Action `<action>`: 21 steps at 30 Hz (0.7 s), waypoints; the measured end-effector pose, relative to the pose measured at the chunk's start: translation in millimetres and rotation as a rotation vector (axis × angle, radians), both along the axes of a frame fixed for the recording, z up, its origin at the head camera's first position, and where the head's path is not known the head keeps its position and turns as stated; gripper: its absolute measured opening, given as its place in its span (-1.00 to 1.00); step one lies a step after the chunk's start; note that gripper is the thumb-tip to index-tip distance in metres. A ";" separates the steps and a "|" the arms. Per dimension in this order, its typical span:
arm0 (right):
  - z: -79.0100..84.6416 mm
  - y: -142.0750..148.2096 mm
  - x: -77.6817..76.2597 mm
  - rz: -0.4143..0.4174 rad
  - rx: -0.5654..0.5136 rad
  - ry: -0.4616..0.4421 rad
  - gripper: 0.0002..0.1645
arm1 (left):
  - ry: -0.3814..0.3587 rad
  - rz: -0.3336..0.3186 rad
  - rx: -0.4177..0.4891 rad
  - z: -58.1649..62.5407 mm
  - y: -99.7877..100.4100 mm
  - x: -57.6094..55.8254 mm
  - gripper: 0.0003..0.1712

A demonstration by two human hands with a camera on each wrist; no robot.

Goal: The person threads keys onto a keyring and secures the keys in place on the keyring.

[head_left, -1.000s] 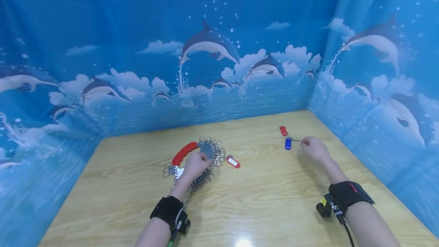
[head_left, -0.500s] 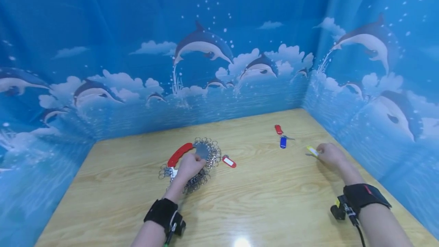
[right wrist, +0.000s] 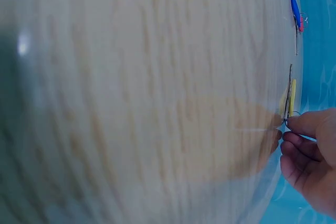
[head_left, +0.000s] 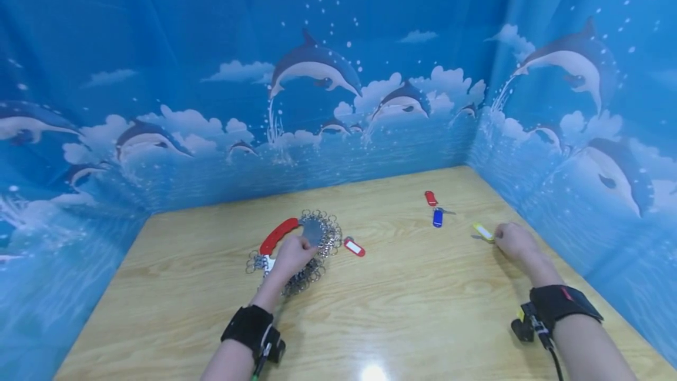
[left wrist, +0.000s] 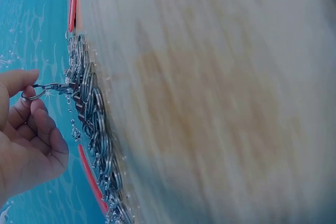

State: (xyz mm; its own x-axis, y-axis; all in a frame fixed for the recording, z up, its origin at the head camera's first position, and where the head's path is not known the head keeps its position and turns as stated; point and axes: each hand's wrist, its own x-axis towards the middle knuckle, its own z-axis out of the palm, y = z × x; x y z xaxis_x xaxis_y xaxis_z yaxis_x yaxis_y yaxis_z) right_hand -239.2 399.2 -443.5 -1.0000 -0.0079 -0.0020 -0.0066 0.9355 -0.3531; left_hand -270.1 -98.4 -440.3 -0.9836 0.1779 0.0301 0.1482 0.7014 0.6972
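Showing a yellow key tag [head_left: 483, 231] at the far right of a wood-grain table [head_left: 381, 310], the head view gives its form: a slim oblong with a bright rim and a pale label panel set lengthwise. A slender dark key [right wrist: 288, 90] lies along the tag, almost parallel to it. The right hand [head_left: 514, 240] pinches the near end, thumb and fingertips closed at the small ring; whether the tag touches the tabletop cannot be told.

Well apart on the left, the left hand [head_left: 290, 256] is over a crowded cluster of silvery rings and clasps [head_left: 329, 239], which fans around a grey flat patch. Its thumb and a fingertip grip one split ring [left wrist: 32, 95], joined to a metal clasp. A curved, glossy red piece [head_left: 278, 235] borders the cluster on its far left side.

Just right of the cluster lies a red tag with a white label [head_left: 354, 247]. Near the far right edge, a blue tag [head_left: 438, 217] with its own metal key [head_left: 447, 211] lies just beside a plain red tag [head_left: 431, 198].
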 end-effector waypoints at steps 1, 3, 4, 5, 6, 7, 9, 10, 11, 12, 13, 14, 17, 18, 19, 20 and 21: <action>-0.4 0.5 0.0 0.004 0.004 0.003 -0.82 | 0.003 0.000 -0.003 -0.6 -0.3 -0.3 -0.47; -1.9 1.7 0.5 0.004 0.006 0.010 -0.83 | 0.015 0.003 -0.010 -1.6 -1.1 -0.8 -0.46; -2.0 2.7 1.2 0.004 0.007 0.011 -0.83 | 0.021 0.005 -0.016 -2.0 -1.4 -1.1 -0.46; -2.2 3.7 2.0 0.001 0.002 0.007 -0.83 | 0.021 0.010 -0.020 -2.2 -1.7 -1.2 -0.45; -2.2 4.7 3.0 -0.006 -0.010 0.003 -0.82 | 0.021 0.011 -0.025 -2.5 -2.0 -1.1 -0.45; -1.5 5.7 4.2 -0.016 -0.029 -0.012 -0.80 | 0.018 0.012 -0.029 -2.5 -2.2 -1.1 -0.45; 1.2 7.3 6.4 -0.042 -0.070 -0.025 -0.77 | 0.012 0.017 -0.043 -2.3 -2.7 -1.0 -0.44; 3.5 7.8 7.2 -0.047 -0.089 -0.031 -0.75 | 0.011 0.019 -0.046 -2.3 -3.0 -1.2 -0.45; 6.2 8.0 7.7 -0.053 -0.109 -0.030 -0.73 | 0.011 0.024 -0.054 -2.1 -3.3 -1.2 -0.45; 9.5 8.0 7.9 -0.056 -0.124 -0.020 -0.71 | 0.010 0.031 -0.060 -2.0 -3.6 -1.5 -0.45; 13.3 7.4 7.9 -0.056 -0.140 -0.011 -0.69 | 0.007 0.041 -0.062 -1.6 -4.1 -1.9 -0.45; 17.4 6.8 7.7 -0.051 -0.149 0.007 -0.67 | 0.006 0.054 -0.066 -1.3 -4.5 -2.2 -0.46; 30.3 4.3 6.5 -0.044 -0.169 0.043 -0.61 | -0.002 0.085 -0.073 0.3 -5.5 -2.5 -0.49; 34.1 3.5 6.3 -0.046 -0.176 0.051 -0.59 | -0.004 0.091 -0.072 1.2 -5.7 -2.3 -0.50; 37.5 2.8 6.3 -0.050 -0.180 0.059 -0.57 | -0.005 0.094 -0.074 1.9 -5.9 -1.8 -0.51; 40.5 2.7 6.1 -0.057 -0.186 0.060 -0.56 | -0.005 0.094 -0.076 2.6 -6.1 -1.3 -0.52; 42.8 2.7 6.0 -0.063 -0.189 0.062 -0.53 | -0.005 0.094 -0.075 3.3 -6.2 -0.6 -0.52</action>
State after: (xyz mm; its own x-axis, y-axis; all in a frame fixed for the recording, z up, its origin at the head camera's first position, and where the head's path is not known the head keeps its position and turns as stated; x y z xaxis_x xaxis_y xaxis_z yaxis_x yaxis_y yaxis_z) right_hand -233.2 401.9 -400.6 -0.9966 0.0606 0.0552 0.0228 0.8521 -0.5229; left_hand -270.7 -104.6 -437.0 -0.9961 0.0866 0.0156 0.0763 0.7625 0.6424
